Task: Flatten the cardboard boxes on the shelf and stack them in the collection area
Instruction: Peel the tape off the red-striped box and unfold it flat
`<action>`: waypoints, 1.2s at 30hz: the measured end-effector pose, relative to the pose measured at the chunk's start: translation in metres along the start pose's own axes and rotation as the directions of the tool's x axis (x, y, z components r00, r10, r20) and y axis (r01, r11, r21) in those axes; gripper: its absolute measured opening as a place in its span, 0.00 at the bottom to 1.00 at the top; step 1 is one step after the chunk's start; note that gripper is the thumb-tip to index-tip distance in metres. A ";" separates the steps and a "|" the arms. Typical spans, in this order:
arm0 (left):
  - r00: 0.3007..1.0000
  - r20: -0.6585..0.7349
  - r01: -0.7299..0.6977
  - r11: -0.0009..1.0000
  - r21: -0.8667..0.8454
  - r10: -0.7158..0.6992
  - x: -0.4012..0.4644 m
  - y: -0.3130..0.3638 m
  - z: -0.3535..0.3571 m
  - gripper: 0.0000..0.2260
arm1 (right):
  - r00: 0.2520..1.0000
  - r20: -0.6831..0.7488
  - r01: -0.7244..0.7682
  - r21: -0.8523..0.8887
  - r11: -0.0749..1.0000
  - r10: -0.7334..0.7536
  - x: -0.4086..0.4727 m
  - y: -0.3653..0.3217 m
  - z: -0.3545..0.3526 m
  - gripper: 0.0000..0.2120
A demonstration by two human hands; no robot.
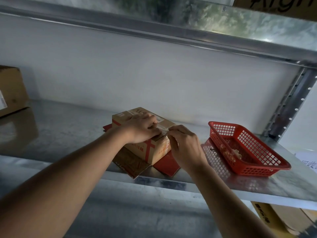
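We saw small box (151, 134) sitting mid-shelf (68, 134), on top of flattened cardboard (132, 163). Left hand (141, 128) lay over box top, fingers curled down onto taped seam. Right hand (184, 145) sat just beside box's near right corner, fingertips pinching clear tape (163, 130) at top edge. Red basket (247, 148) stood right of hands, near box but apart. Another box (11, 90) stood far left on shelf.
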State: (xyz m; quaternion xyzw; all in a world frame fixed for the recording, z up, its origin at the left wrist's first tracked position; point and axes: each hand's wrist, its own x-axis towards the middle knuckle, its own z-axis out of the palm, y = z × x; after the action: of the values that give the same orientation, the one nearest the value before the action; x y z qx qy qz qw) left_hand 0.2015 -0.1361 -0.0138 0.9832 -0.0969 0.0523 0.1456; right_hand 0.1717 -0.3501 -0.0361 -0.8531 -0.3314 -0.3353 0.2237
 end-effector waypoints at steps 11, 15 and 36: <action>0.999 -0.036 -0.033 0.999 -0.032 0.032 -0.010 -0.001 0.003 0.28 | 0.880 0.138 -0.465 0.454 0.760 0.455 0.004 0.004 0.004 0.18; 0.998 -0.047 -0.037 0.999 -0.038 0.035 -0.009 -0.003 0.005 0.26 | 0.942 0.079 -0.335 0.253 0.908 0.326 0.008 0.004 0.006 0.14; 0.995 -0.042 -0.089 0.991 0.097 0.093 -0.007 -0.007 0.005 0.30 | 0.871 0.165 -0.491 0.264 0.830 0.462 0.028 0.003 -0.009 0.12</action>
State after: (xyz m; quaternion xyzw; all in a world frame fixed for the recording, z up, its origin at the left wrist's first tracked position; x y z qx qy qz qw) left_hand 0.1963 -0.1291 -0.0212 0.9820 -0.1357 0.0863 0.0986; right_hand 0.1853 -0.3456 -0.0101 -0.8798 -0.1650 -0.1745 0.4102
